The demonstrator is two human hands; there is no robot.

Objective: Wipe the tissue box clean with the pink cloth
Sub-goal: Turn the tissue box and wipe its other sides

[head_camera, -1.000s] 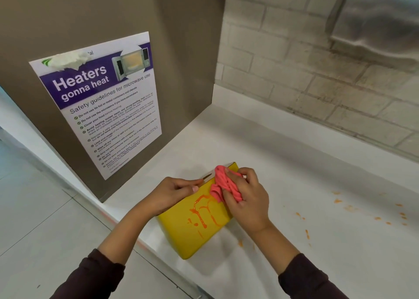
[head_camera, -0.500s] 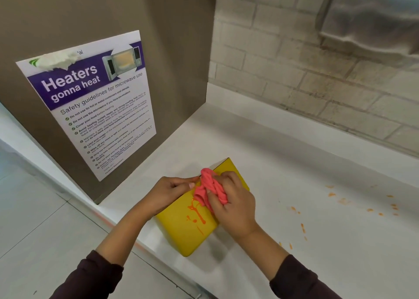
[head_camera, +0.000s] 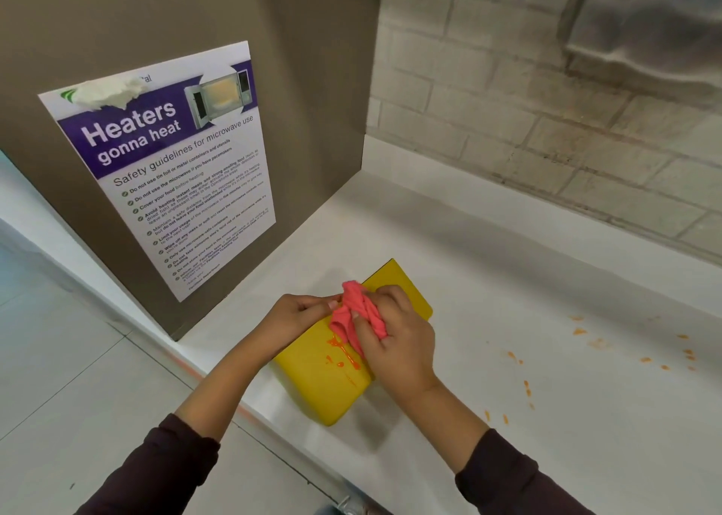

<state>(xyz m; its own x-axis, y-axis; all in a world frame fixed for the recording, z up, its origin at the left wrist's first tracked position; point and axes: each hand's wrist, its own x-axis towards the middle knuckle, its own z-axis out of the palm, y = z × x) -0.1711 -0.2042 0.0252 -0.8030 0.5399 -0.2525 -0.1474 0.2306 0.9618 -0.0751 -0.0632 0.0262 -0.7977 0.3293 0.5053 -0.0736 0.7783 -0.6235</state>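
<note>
Pink cloth (head_camera: 357,315), one, on one yellow tissue box (head_camera: 332,385).

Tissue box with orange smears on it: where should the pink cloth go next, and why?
Probably a short stroke toward the person, over the orange smears just below the pink cloth. The right hand grips the bunched cloth on the tissue box, the left hand holds the box's edge steady, and those streaks and drops lie unwiped beside the cloth.

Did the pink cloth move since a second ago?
Yes. The pink cloth slid left across the tissue box, toward the left hand, covering more orange smear.
</note>
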